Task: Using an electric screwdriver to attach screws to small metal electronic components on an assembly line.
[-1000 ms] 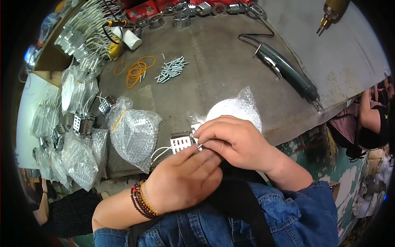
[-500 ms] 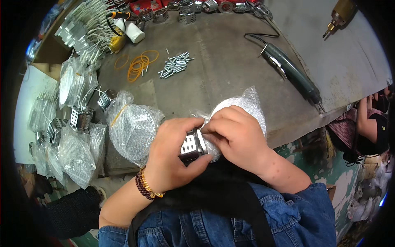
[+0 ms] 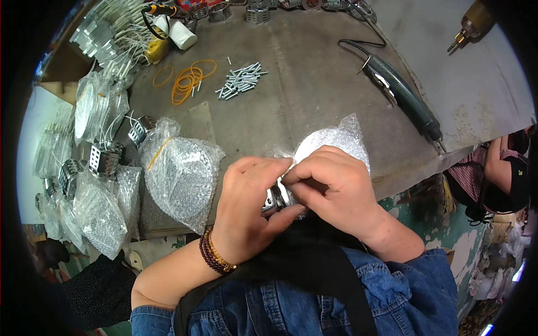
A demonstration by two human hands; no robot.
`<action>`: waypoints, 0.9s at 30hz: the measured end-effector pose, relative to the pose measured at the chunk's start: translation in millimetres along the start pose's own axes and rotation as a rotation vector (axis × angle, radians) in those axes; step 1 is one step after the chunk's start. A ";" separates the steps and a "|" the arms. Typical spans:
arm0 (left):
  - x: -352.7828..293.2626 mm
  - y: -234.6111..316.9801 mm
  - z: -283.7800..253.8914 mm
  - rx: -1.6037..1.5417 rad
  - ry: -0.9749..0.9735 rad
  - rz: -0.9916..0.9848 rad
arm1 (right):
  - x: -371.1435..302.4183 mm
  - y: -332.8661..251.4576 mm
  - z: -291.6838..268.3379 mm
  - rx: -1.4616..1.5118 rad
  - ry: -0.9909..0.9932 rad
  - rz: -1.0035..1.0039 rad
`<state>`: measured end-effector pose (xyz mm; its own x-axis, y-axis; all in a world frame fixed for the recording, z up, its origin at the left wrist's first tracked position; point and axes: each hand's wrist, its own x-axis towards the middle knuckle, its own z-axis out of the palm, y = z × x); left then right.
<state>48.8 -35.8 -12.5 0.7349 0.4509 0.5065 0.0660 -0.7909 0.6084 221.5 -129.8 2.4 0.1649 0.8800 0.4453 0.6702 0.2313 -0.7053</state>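
Note:
My left hand (image 3: 244, 199) is wrapped round a shiny metal housing with slotted holes (image 3: 269, 203), near the front edge of the bench. Most of the housing is hidden by the fingers. At the housing's open end, my right hand (image 3: 339, 185) is pinched closed, thumb against forefinger; what lies between the fingertips cannot be made out. Just beyond the right hand lies a round piece in bubble wrap (image 3: 330, 140). Another bubble-wrapped round piece (image 3: 182, 176), with a yellow rubber band on it, rests left of my left hand.
Several screws (image 3: 242, 81) and orange rubber bands (image 3: 188, 84) lie mid-bench. A dark electric screwdriver (image 3: 403, 98) lies at the right, its cord running back. More slotted housings (image 3: 105, 159) and wrapped pieces (image 3: 101, 210) crowd the left. A brass-coloured tool tip (image 3: 459, 39) hangs far right.
Both hands have shifted slightly to the right together with the housing. The left fingers now cover more of it, and the two hands are closer together.

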 end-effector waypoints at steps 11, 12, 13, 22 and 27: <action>5.0 -3.9 -7.3 -0.072 -0.070 -0.003 | 122.7 47.2 -23.9 -0.337 -0.231 0.017; 6.4 -4.4 -8.7 -0.073 -0.071 0.016 | 134.7 61.7 -15.6 -0.438 -0.252 0.002; 4.0 -6.6 -12.0 -0.076 -0.065 0.026 | 144.6 73.0 -5.8 -0.490 -0.237 -0.003; -6.2 -17.5 -30.0 -0.053 -0.053 -0.026 | 161.0 83.2 10.8 -0.506 -0.376 0.139; -14.6 -18.5 -35.2 -0.009 -0.009 -0.046 | 103.1 17.4 -6.7 0.228 -0.412 0.090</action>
<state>13.1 -13.2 -9.7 0.7370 0.4831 0.4727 0.0935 -0.7655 0.6366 254.9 -37.8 39.7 -0.1161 0.9813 0.1534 0.4831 0.1907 -0.8546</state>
